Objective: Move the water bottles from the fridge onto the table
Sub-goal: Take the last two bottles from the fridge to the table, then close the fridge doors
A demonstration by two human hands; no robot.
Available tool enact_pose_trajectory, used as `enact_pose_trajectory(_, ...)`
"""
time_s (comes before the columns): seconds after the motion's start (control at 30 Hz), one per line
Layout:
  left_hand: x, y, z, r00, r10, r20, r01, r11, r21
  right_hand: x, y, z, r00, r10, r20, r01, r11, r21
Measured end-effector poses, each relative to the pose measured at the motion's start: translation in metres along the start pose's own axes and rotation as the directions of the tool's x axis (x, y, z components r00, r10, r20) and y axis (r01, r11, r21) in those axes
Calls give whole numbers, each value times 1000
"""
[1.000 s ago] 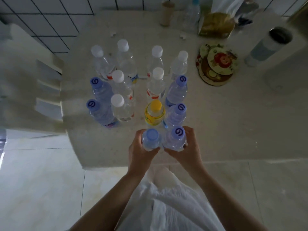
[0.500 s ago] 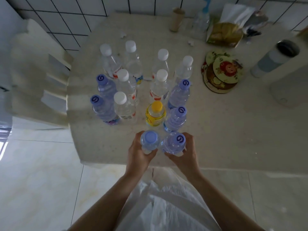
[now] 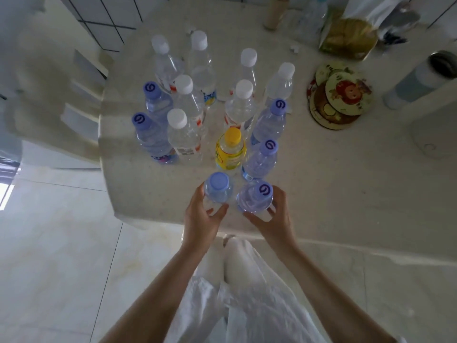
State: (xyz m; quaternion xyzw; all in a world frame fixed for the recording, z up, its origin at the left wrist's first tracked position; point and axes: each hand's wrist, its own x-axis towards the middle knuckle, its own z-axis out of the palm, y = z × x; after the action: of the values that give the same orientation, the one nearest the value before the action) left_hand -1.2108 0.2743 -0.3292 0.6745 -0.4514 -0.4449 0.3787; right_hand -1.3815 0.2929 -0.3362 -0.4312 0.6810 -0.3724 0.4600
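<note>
Two water bottles stand upright at the near edge of the table (image 3: 346, 189). Left hand (image 3: 201, 220) grips the plain-capped bottle (image 3: 217, 188); right hand (image 3: 274, 219) grips the logo-capped bottle (image 3: 256, 198) just beside it. Behind them the other bottles (image 3: 185, 134) stand in a cluster (one yellow (image 3: 231, 151)). Coasters (image 3: 340, 97) lie toward the far right.

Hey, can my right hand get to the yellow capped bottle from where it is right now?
Probably not directly: the right hand grips a purple-capped bottle, and the yellow-capped bottle stands just beyond it with another purple-capped one close beside.
</note>
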Motion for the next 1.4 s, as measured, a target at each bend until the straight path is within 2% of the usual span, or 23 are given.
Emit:
enact_pose_trajectory(0.1, -6, 6, -8, 999, -35, 3, 34, 998, 60, -14, 3, 1, 998, 41, -42, -40, 999, 21)
enact_pose_trajectory(0.23, -16, 12, -24, 995, -98, 31, 97, 995, 9, -30, 0, 8, 993, 92, -79, -88, 995, 46)
enact_pose_trajectory(0.37, -32, 14, -40, 992, -75, 98, 74, 997, 16, -45, -5, 22, 984, 142, -112, -137, 989, 53)
enact_pose_trajectory(0.63, -81, -15, -111, 991, -35, 130, 35, 999, 5, -106, -34, 83, 997, 65, -47, -61, 995, 81)
enact_pose_trajectory(0.87, -147, -56, -224, 998, -56, -26, 55, 998, -39, -186, -64, 169, 998, -46, 45, 46, 999, 19)
enact_pose_trajectory(1.07, -185, -82, -311, 977, -90, -195, 70, 992, -106, -249, -90, 239, 975, -145, 167, 152, 988, -27)
enact_pose_trajectory(1.23, -191, -86, -363, 949, -85, -304, 43, 989, -142, -269, -125, 282, 932, -231, 277, 246, 969, -20)
enact_pose_trajectory(1.4, -168, -69, -420, 908, -25, -419, -34, 990, -134, -268, -186, 328, 859, -375, 348, 394, 919, 16)
